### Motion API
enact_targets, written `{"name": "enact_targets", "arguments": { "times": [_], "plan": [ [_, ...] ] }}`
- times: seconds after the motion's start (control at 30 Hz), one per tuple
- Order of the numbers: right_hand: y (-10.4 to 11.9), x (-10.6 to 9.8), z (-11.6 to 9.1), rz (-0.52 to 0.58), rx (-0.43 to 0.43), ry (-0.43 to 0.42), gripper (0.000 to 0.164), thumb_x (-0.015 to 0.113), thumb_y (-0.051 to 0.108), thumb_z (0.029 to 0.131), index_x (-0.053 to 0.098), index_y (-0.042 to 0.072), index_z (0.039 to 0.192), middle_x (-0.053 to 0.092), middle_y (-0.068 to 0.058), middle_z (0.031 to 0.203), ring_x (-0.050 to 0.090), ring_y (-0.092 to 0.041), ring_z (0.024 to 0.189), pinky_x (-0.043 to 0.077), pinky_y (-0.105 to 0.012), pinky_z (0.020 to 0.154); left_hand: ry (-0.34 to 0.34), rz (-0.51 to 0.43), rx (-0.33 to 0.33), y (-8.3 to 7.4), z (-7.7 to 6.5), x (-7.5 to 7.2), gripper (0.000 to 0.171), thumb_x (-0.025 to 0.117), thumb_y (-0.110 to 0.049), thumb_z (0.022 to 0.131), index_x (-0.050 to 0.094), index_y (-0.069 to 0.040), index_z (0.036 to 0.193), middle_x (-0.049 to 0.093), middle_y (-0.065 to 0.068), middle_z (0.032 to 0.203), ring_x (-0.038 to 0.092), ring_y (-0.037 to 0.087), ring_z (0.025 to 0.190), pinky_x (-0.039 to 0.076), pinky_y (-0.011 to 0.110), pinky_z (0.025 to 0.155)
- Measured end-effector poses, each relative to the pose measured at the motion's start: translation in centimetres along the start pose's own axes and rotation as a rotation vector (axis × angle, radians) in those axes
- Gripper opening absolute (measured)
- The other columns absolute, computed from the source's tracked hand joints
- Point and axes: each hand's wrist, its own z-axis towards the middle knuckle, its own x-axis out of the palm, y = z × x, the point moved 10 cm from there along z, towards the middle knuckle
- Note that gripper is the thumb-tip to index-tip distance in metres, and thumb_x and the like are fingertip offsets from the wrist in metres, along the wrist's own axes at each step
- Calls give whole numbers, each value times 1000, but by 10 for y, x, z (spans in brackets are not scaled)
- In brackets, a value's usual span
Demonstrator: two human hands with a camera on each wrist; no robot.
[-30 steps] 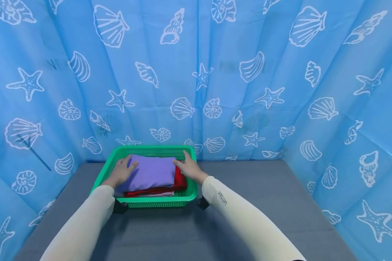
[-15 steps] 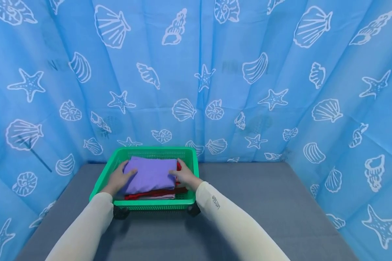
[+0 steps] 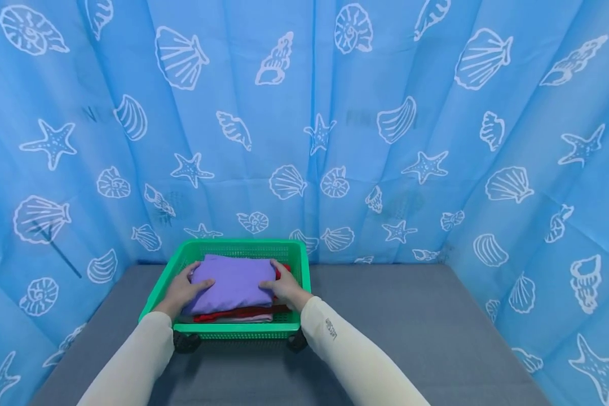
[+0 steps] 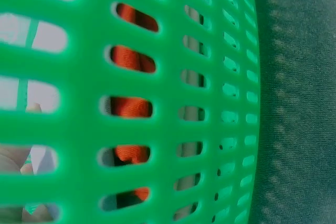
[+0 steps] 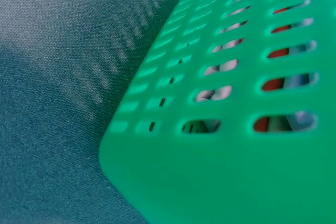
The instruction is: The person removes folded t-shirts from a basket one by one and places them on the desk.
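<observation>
- Blue seashell-print curtains [image 3: 436, 113] are enclosing a grey desk [image 3: 411, 338].
- At 9 o'clock from the desk's middle, a green basket [image 3: 301, 265] is holding a folded purple cloth [image 3: 233, 282] atop red cloth [image 3: 233, 312].
- Left hand [image 3: 180, 292] and right hand [image 3: 284, 287] are lying spread, fingers relaxed, on the purple cloth's side edges.
- Being soft, light and floppy, it probably wants gripping from both sides, under the fold.
</observation>
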Motion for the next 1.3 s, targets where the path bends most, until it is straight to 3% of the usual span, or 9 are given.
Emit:
{"name": "enact_targets", "arguments": {
  "times": [0.37,0.63,0.9,1.3],
  "plan": [
    [-4,2,4,-25,27,-5,80,70,4,90,28,19,156,27,-26,154,61,-39,110,58,-49,82,24,-18,-7,3,5,0,82,66,-31,94,18,-7,157,19,37,154,21,51,141,28,62,111],
    [-4,4,4,4,41,10,82,70,1,89,29,20,156,26,-27,154,60,-41,111,56,-52,83,22,-25,-11,2,7,1,82,68,-31,93,22,-12,157,18,32,158,21,50,143,29,62,112],
    [-8,5,7,29,41,12,83,68,-4,88,29,21,156,23,-28,156,56,-43,118,56,-52,83,-23,-51,0,1,4,-3,76,70,-26,92,31,-14,155,21,29,158,25,48,142,31,59,112],
    [-2,2,8,23,4,-14,76,68,-1,89,34,20,154,34,-24,154,58,-37,118,58,-41,79,-38,-15,18,-8,1,-13,73,69,-26,93,33,-13,154,23,29,157,25,49,142,29,60,112]
  ]
}}
